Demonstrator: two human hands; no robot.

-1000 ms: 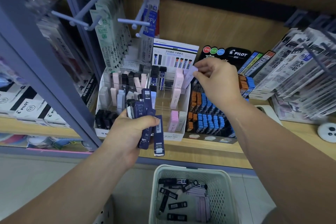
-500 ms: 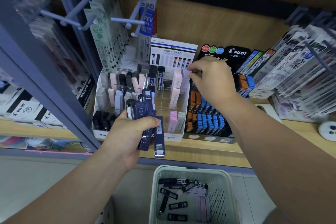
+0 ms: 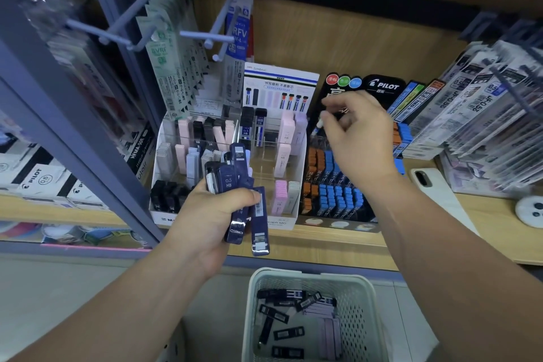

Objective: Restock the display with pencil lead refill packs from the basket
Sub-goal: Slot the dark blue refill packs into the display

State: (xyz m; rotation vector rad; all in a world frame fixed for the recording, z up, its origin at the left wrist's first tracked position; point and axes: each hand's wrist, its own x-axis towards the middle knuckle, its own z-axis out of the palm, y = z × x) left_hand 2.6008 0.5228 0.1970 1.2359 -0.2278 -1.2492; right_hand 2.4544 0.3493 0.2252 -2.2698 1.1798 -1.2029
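A bundle of dark navy rectangular plastic lead refill packs [image 3: 228, 183] is gripped in the left hand [image 3: 205, 216], with the thumb pressed across the front. It is held just before the white tiered card display [image 3: 279, 224]. The right hand [image 3: 355, 138] is seen loosely curled with nothing held. It is raised over the black Pilot display stand [image 3: 385, 86], which is stocked with orange and blue packs. Pink and lilac packs [image 3: 286, 132] are stood upright in the white display's right column. Further dark and lilac packs [image 3: 279, 316] are found loose in the pale perforated plastic basket [image 3: 308, 276] below.
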